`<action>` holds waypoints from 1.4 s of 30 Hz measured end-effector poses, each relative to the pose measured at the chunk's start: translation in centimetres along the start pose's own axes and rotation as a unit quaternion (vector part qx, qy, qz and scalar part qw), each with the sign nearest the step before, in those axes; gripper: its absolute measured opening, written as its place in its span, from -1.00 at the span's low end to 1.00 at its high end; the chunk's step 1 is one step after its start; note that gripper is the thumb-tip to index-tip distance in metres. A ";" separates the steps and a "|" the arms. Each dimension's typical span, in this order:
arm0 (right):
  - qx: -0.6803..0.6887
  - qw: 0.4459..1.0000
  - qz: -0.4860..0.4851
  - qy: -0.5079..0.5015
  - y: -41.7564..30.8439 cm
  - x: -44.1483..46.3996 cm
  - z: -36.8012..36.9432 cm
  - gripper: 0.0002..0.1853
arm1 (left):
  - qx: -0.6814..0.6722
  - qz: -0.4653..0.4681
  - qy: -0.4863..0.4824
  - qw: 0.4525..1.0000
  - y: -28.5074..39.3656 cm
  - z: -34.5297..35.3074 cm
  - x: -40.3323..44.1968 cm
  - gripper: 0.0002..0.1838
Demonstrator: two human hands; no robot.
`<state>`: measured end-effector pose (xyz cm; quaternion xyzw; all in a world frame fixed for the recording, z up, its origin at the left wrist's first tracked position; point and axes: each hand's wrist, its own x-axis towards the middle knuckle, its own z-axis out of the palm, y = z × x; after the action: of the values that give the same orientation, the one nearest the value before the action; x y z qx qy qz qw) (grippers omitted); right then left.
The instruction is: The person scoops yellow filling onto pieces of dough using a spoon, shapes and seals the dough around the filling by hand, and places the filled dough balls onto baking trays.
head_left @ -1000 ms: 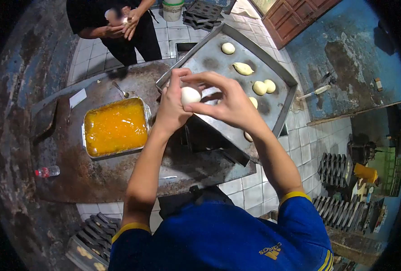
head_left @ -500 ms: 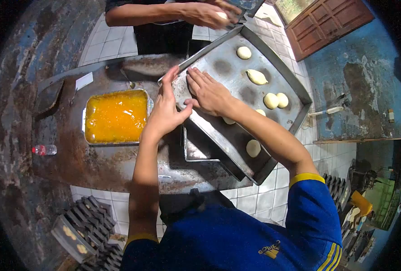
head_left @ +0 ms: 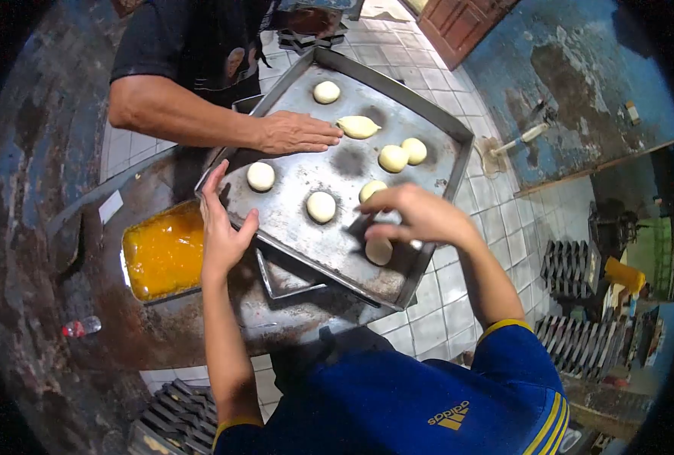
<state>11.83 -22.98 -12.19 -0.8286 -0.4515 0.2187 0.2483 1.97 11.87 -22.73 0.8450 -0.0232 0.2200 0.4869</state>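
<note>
Near frame centre, one round dough ball was seen just below the right hand, nothing visibly held in its parted grip.

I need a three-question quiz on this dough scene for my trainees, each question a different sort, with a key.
1. True or false: the bottle lies outside the metal tray.

2. Multiple choice: the dough piece nearest the co-worker's hand is
A) a plain round ball
B) drawn out, with a pointed end
C) cut square

3. Fill the gap: the camera wearer's ____ hand is at the tray's rim, thumb and fingers spread.

Key:
1. True; it lies on the table.
2. B.
3. Left; the left hand is at the rim.
</note>
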 end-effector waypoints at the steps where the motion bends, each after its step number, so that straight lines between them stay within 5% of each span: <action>1: -0.039 0.998 0.023 0.040 0.8 -0.8 -0.6 -0.53 | 0.038 -0.012 -0.013 0.999 0.5 0.1 0.1 -0.03; 5: -0.126 0.983 0.082 0.102 4.1 -1.2 0.8 -0.49 | 0.043 -0.010 -0.015 0.999 0.1 0.4 0.2 -0.06; 8: -0.177 0.981 0.024 0.082 5.6 0.4 3.7 -0.49 | -0.020 -0.016 -0.010 1.000 0.1 0.2 -0.1 -0.08; 10: -0.258 0.958 0.105 0.067 5.9 1.6 5.3 -0.51 | -0.044 -0.017 -0.011 0.999 0.3 -0.1 -0.1 -0.10; 14: -0.252 0.961 0.114 0.028 5.6 2.1 3.5 -0.51 | -0.097 -0.046 0.015 0.994 2.2 -0.2 -1.0 -0.25; 16: 0.138 0.970 0.199 -0.035 3.7 1.5 1.2 -0.50 | -0.245 -0.169 0.034 0.954 4.3 0.0 -2.5 -0.40; 18: 0.394 0.910 0.125 0.000 -0.2 1.0 2.6 -0.60 | -0.297 -0.194 -0.004 0.935 8.5 0.4 -3.8 -0.47; 21: 0.341 0.923 0.113 0.134 -9.3 2.8 5.7 -0.68 | -0.385 -0.210 -0.035 0.898 11.4 1.5 -5.0 -0.44; 22: 0.312 0.925 0.122 0.180 -12.0 3.8 7.2 -0.69 | -0.320 -0.164 -0.016 0.933 11.4 1.5 -5.0 -0.44; 27: 0.358 0.893 0.028 0.272 -18.7 8.7 12.9 -0.65 | -0.312 -0.179 0.191 0.913 9.2 -3.2 -5.7 -0.44; 29: 0.443 0.851 -0.037 0.279 -21.5 10.8 14.0 -0.67 | -0.298 -0.176 0.240 0.907 8.3 -5.9 -6.3 -0.41; 30: 0.443 0.818 -0.076 0.359 -22.9 13.1 15.6 -0.70 | -0.296 -0.178 0.245 0.906 8.2 -7.1 -6.5 -0.41; 32: 0.373 0.833 -0.003 0.409 -25.9 15.7 17.1 -0.72 | -0.271 -0.105 0.294 0.911 8.8 -9.9 -6.6 -0.37; 33: 0.381 0.827 -0.004 0.413 -26.6 16.7 17.8 -0.74 | -0.278 -0.120 0.274 0.913 8.8 -11.6 -7.1 -0.34; 34: 0.401 0.825 0.004 0.398 -27.4 17.6 18.0 -0.74 | -0.362 -0.251 0.340 0.831 7.7 -11.7 -7.5 -0.30; 36: 0.480 0.796 0.005 0.368 -28.8 19.2 18.8 -0.70 | -0.669 -0.074 0.104 0.733 5.1 -16.2 -8.5 -0.30; 38: 0.531 0.780 -0.038 0.330 -29.4 20.5 19.4 -0.62 | -0.659 -0.111 0.117 0.735 4.9 -18.8 -9.6 -0.41; 40: 0.515 0.801 -0.050 0.301 -30.2 21.8 20.4 -0.59 | -0.522 -0.151 0.100 0.833 3.5 -21.0 -10.6 -0.62; 42: 0.530 0.796 -0.027 0.292 -32.3 22.8 21.2 -0.59 | -0.544 -0.172 0.138 0.810 2.9 -22.3 -11.7 -0.73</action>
<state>-9.91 16.24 -12.25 -0.5796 -0.1934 0.1650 0.7742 -17.10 26.89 -15.36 0.3932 0.0741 0.1989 0.8946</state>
